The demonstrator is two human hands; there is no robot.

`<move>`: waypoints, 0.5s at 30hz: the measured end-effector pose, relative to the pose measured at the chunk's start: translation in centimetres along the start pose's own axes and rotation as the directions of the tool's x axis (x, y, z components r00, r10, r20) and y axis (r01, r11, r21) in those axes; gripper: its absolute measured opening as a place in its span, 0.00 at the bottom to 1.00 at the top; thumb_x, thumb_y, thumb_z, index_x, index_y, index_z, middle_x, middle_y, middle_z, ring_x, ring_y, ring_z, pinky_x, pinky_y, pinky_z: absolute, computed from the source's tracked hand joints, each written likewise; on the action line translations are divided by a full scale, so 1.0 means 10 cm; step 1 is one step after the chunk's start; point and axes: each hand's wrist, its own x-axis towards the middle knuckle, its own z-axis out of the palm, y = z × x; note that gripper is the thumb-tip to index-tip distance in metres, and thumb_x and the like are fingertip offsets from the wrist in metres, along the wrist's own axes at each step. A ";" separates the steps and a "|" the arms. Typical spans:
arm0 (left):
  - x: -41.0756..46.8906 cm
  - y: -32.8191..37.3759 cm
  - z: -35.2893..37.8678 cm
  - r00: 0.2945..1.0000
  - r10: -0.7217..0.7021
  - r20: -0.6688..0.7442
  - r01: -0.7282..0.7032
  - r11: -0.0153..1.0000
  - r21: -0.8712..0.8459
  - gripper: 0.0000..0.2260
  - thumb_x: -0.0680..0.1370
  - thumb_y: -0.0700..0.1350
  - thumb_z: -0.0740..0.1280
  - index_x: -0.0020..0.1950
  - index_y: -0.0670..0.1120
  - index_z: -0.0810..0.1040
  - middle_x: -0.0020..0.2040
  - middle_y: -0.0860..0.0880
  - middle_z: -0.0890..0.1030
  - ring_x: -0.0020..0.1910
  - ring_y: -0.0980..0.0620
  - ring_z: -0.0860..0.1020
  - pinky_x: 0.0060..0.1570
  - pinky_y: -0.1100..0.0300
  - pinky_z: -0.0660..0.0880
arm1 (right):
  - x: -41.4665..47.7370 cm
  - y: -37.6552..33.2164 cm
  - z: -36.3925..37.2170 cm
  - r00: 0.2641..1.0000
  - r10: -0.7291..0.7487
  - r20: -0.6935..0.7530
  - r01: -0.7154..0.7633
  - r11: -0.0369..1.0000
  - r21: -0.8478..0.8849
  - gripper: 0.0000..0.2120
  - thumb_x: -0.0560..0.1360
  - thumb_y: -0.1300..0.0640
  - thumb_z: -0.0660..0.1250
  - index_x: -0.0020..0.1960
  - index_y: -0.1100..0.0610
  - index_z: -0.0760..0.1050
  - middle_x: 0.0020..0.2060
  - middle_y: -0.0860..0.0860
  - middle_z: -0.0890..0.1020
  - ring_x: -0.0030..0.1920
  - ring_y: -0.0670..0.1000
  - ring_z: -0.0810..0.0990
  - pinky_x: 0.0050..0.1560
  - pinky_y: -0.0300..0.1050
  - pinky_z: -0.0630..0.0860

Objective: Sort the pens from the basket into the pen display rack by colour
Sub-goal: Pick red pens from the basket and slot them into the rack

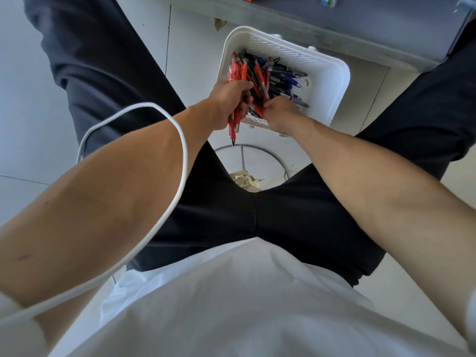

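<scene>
Many pens [278, 73] lie unsorted in the basket [340, 81]; left hand [229, 99] fingers grip a red bunch [235, 70], right hand [282, 112] pinches 1 more red pen [258, 112].

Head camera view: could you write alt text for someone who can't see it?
Seen from above, a person's left hand grips a bunch of red pens beside a white basket, while the right hand reaches in among mixed red, blue and black pens.

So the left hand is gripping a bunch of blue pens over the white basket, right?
Not quite: the head view shows the left hand gripping a bunch of red pens, not blue ones, over the white basket.
</scene>
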 end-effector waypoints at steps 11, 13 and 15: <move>-0.11 -0.06 -0.01 0.986 0.135 -0.100 -0.121 0.984 0.133 0.09 0.76 0.43 0.73 0.43 0.44 0.74 0.30 0.48 0.71 0.24 0.53 0.68 0.28 0.61 0.70 | -0.50 0.20 -0.30 0.983 -0.103 -0.149 0.167 0.837 0.521 0.18 0.70 0.66 0.77 0.54 0.51 0.76 0.46 0.50 0.85 0.51 0.50 0.84 0.58 0.48 0.81; -0.14 -0.07 0.01 0.983 0.158 -0.094 -0.145 0.980 0.134 0.11 0.74 0.45 0.76 0.42 0.44 0.74 0.30 0.48 0.71 0.25 0.53 0.68 0.28 0.61 0.70 | -0.58 0.19 -0.32 0.978 -0.169 -0.123 0.208 0.771 0.602 0.21 0.69 0.67 0.78 0.56 0.53 0.76 0.46 0.51 0.86 0.50 0.50 0.85 0.56 0.46 0.81; -0.16 -0.10 0.02 0.979 0.187 -0.085 -0.175 0.975 0.135 0.13 0.72 0.48 0.78 0.40 0.46 0.75 0.30 0.49 0.72 0.24 0.53 0.69 0.28 0.61 0.70 | -0.65 0.15 -0.33 0.966 -0.249 -0.067 0.231 0.716 0.659 0.21 0.68 0.68 0.79 0.57 0.55 0.78 0.46 0.52 0.87 0.51 0.51 0.86 0.58 0.45 0.81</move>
